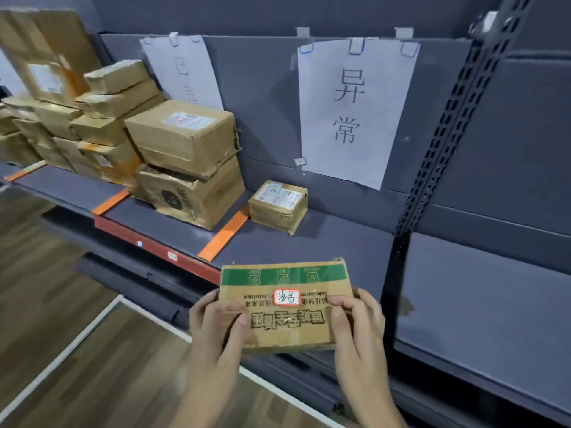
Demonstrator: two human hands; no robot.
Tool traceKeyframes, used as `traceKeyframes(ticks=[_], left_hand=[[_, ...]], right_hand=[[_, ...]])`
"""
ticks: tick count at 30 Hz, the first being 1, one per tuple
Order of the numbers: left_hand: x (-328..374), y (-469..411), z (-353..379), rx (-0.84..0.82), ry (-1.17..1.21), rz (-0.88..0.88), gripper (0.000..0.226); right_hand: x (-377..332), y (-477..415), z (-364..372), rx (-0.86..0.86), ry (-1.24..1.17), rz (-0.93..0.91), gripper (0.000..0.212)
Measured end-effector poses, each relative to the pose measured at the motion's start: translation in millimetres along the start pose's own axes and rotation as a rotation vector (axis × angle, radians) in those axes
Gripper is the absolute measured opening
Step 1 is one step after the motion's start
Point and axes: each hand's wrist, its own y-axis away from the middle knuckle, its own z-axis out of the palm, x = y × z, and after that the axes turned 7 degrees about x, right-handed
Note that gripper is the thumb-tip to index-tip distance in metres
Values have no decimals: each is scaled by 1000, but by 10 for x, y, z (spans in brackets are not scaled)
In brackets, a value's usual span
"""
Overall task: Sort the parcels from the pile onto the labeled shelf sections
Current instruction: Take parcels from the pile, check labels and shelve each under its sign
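Head view looks down at a flat cardboard parcel (pixel 285 304) held in front of the near edge of a dark grey shelf (pixel 355 251). The left hand (pixel 216 322) grips the parcel's left end and the right hand (pixel 358 322) grips its right end. Both thumbs press on the top face and the fingers curl round the sides. The parcel carries a green band (pixel 284 274) along its far edge, black printed characters that read upside down, and a small red-bordered sticker (pixel 287 296) with handwriting near its middle.

On the shelf, an orange tape strip (pixel 224 236) runs from far to near and marks off sections. Just right of it sits a small taped parcel (pixel 278 206) with a white label on top. On the back panel above that section hangs a white paper sign (pixel 355 112) with two large characters. Left of the strip, two bigger boxes (pixel 185 149) are stacked one on the other, the lower one crumpled. A second paper sign (pixel 185 72) hangs behind them, its writing faint. Farther left, past another orange strip (pixel 111 202), lies a pile of brown parcels (pixel 77 118). A black perforated upright (pixel 448 134) bounds the section on the right. Wooden floor (pixel 46 273) shows at the near left.
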Motion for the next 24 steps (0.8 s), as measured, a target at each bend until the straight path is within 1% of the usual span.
traceKeyframes(ticks=[3, 5, 7, 9, 11, 14, 17, 19, 20, 22, 24], left_hand=[[-97, -482, 302, -161, 2, 61, 13], [-220, -805, 530, -274, 5, 77, 8], [-359, -1078, 753, -385, -1, 64, 17], [-479, -1321, 953, -494, 3, 54, 17], [-618, -1516, 1135, -610, -1, 7, 14], [-814, -1709, 1298, -737, -46, -41, 20], [-928, -1847, 1374, -780, -72, 12, 26], [-977, -1908, 1435, -773, -100, 53, 23], [-1002, -1921, 1462, -731, -135, 94, 20], [-1006, -1943, 1482, -588, -248, 217, 17], [-993, -1948, 1454, -502, -331, 342, 22]], right_hand=[[106, -292, 87, 106, 44, 8, 35], [216, -492, 160, 150, 78, 23, 28], [357, -643, 239, 196, 124, 80, 20], [495, -785, 337, 238, 171, 107, 20], [619, -914, 448, 277, 221, 140, 18], [788, -1050, 606, 299, 286, 177, 17], [886, -1118, 731, 327, 296, 212, 16], [930, -1153, 772, 357, 294, 236, 15], [948, -1176, 784, 370, 292, 251, 15], [965, -1255, 808, 392, 298, 267, 16], [989, -1361, 831, 414, 318, 276, 16]])
